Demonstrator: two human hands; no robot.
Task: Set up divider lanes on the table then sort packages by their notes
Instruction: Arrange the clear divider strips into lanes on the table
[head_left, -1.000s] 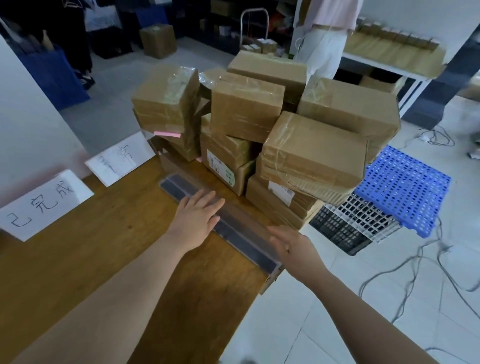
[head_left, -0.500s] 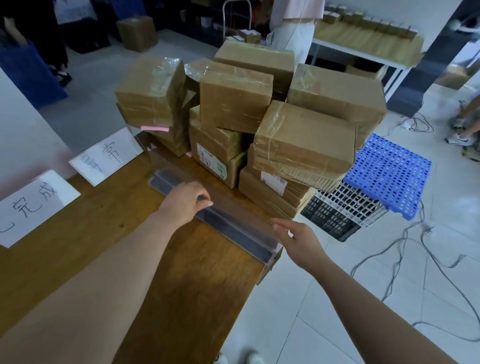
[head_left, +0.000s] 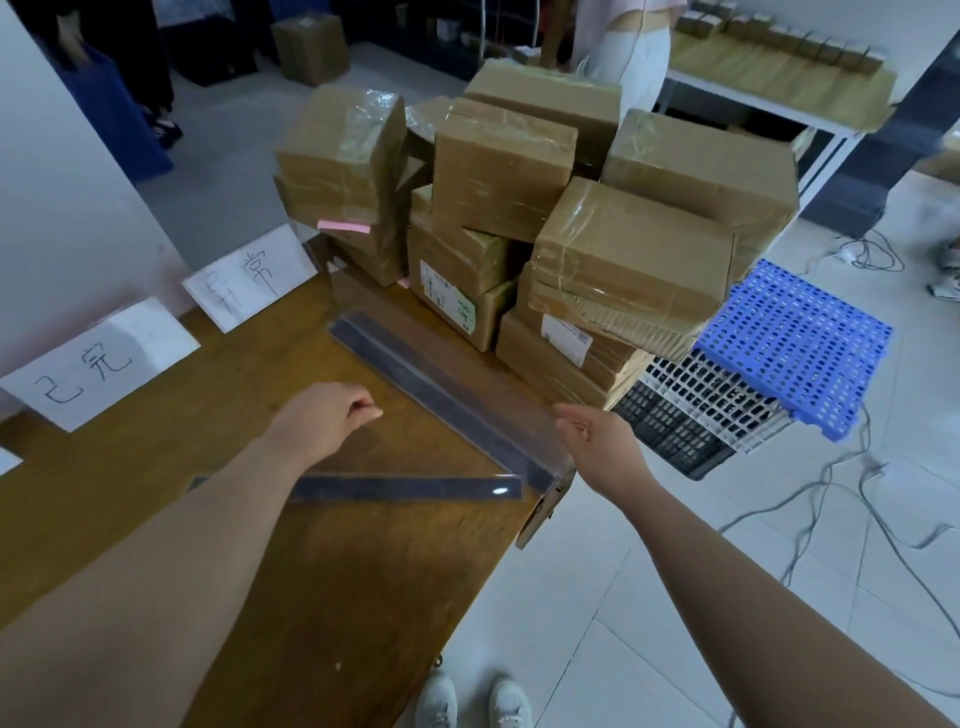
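I'm looking down on the wooden surface (head_left: 156, 467) with both bare arms reaching in. Two clear dividers with dark base strips stand on it and meet at its right corner. The far divider (head_left: 441, 395) runs diagonally from that corner toward the packages (head_left: 519, 208). The near divider (head_left: 405, 488) runs leftward from the corner and passes under my left forearm.

My left hand (head_left: 322, 421) sits above the near divider, fingers (head_left: 363, 408) curled in with the thumb pressed to them. They seem to pinch the divider's transparent top edge. My right hand (head_left: 602, 447) is at the corner end of the far divider, fingers loosely curled and the thumb tip at its upper corner. I cannot tell whether it actually grips the plastic.

The packages are stacked several high at the far end of the surface, brown and taped. A pink note (head_left: 343, 226) sticks out from the leftmost stack. Two white paper signs (head_left: 249, 275) with handwritten characters lean against the wall on the left. On the floor to the right lie a blue plastic pallet (head_left: 795, 348) and loose cables (head_left: 831, 493).
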